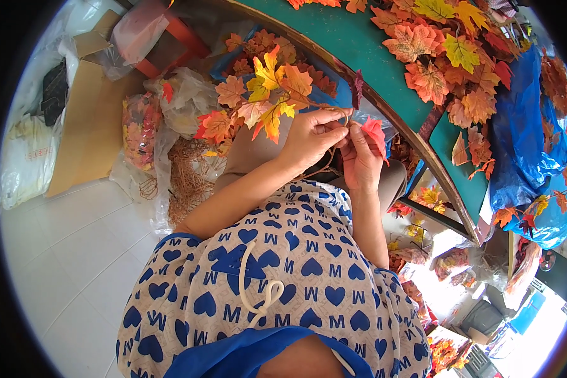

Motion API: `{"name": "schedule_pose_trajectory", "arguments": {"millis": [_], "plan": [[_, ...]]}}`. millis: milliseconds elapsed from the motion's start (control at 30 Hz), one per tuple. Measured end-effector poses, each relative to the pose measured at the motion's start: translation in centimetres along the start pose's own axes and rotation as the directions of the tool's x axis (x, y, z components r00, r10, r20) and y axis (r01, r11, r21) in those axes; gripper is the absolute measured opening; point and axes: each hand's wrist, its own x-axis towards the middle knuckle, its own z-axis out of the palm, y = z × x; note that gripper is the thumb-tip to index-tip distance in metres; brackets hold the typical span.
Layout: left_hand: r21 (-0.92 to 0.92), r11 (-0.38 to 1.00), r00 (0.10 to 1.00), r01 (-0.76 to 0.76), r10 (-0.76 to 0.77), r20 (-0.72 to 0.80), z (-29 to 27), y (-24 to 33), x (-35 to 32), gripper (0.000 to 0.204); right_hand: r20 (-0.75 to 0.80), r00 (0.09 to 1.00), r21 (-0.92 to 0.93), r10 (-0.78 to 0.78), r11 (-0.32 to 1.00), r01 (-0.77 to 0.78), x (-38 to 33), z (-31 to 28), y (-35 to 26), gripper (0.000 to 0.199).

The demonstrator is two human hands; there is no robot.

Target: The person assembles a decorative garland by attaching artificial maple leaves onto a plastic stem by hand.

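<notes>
Pinching a thin brown stem [345, 118] with 2 hands, above the lap and just off the table's curved wooden edge [394, 118]. Closing thumb and forefinger of the left hand [314, 135] on it; curling the right hand [361, 156] nearly shut right beside, next to a red leaf [375, 133], too closely bunched to tell what each fingertip grips. Fanning out to the left, beyond the left hand, as a spray [268, 104] of yellow, orange and pink leaves, pointed-lobed and veined.

Leaving little room forward, against the wooden edge; leaving a bare strip on the smooth green tabletop [366, 58] between edge and leaf heap [427, 82]. Crowded on the left by a clear bag of red leaves [140, 132], a wiry brown tangle [186, 169] and stiff, flat cardboard [82, 135]; opening out toward the lower left onto smooth pale floor [63, 264]. Hemmed on the right by crinkled, glossy blue plastic [523, 132]. Dressed in a heart-printed top [309, 286] with a looped white cord [271, 293].
</notes>
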Motion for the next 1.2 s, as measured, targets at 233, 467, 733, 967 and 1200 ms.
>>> {"name": "schedule_pose_trajectory", "arguments": {"millis": [233, 467, 733, 967, 1200], "plan": [[0.149, 0.989, 0.993, 0.012, -0.029, 0.115, -1.8, 0.0, 0.1, 0.022, 0.021, 1.0, -0.07, -0.006, 0.998, 0.008, -0.3, 0.2, 0.3, 0.012], [0.243, 0.969, 0.999, 0.042, -0.049, 0.024, -1.4, -0.4, 0.4, 0.023, 0.031, 0.998, -0.214, -0.05, 0.975, 0.055, -0.2, 0.2, 0.7, 0.011], [0.417, 0.905, 0.995, -0.082, 0.102, -0.025, -3.5, -3.9, 0.4, 0.025, 0.248, 0.959, -0.602, -0.135, 0.754, 0.261, 0.4, -1.7, 2.7, 0.011], [-0.036, 0.997, 0.984, -0.069, 0.062, -0.169, -2.1, -2.4, 1.2, 0.024, 0.265, 0.865, -0.492, -0.427, 0.711, 0.502, 0.6, -0.4, 2.8, 0.015], [0.016, 1.0, 0.967, 0.004, 0.0, -0.253, -2.5, -3.0, 1.3, 0.016, 0.504, 0.679, -0.825, -0.534, -0.065, 0.561, -0.5, -0.8, 2.3, 0.016]]}}
